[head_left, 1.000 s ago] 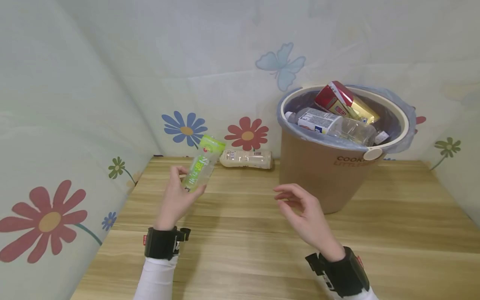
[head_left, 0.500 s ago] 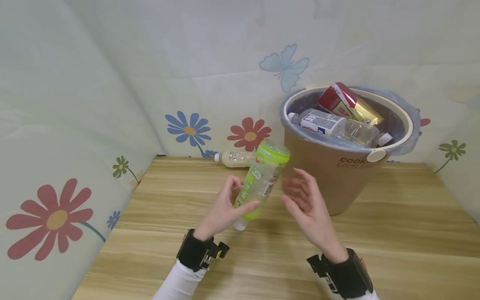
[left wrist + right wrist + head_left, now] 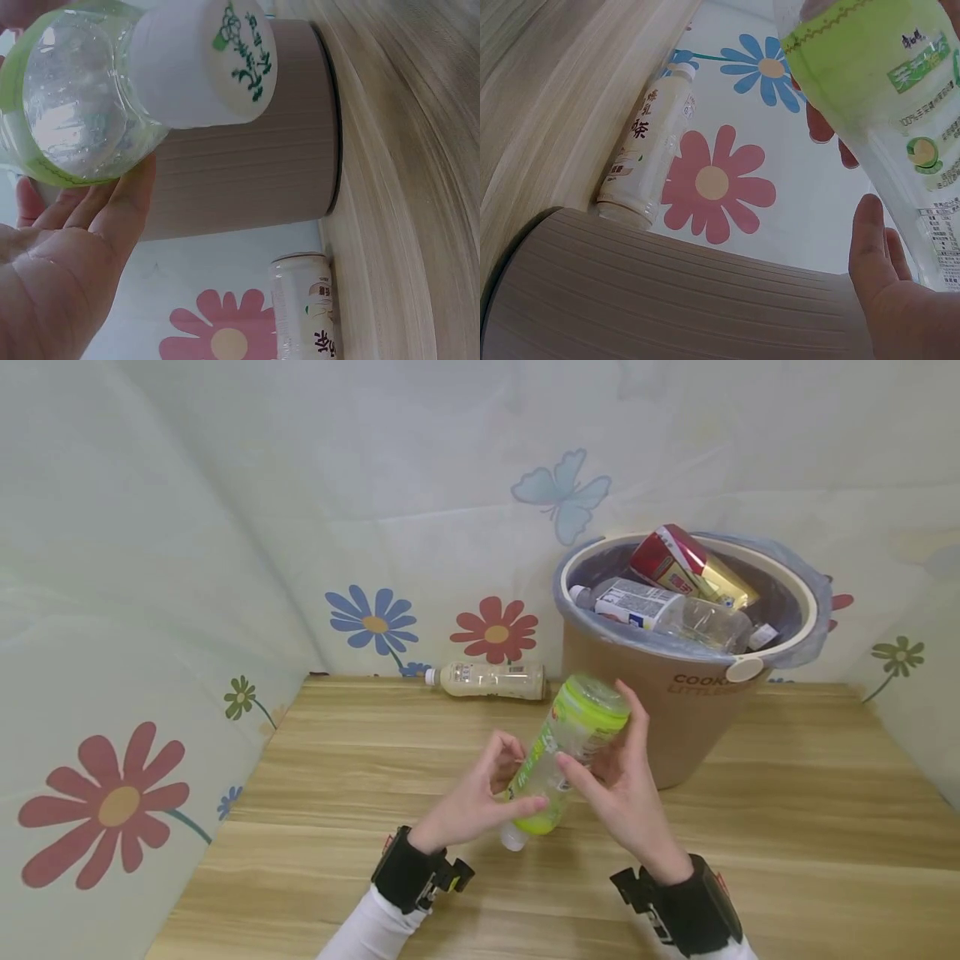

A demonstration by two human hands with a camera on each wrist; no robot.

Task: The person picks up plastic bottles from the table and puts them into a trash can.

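A clear plastic drink bottle with a green label is held tilted above the table between both hands. Its white cap points down toward the person, and its base is up toward the bin. My left hand grips it near the cap end, thumb across the front. The right hand holds the base half, thumb on the near side; the bottle hides part of its fingers. Behind, against the wall, a cream-coloured milk tea bottle with a white cap lies on its side.
A brown bin with a blue liner stands on the wooden table at the right. Inside are a clear bottle and a red and gold package, near the rim. A flowered cloth wall closes off the back.
My left hand has carried the green-labelled bottle from the left to the middle, turning it cap down. The right hand has now taken hold of its base half.
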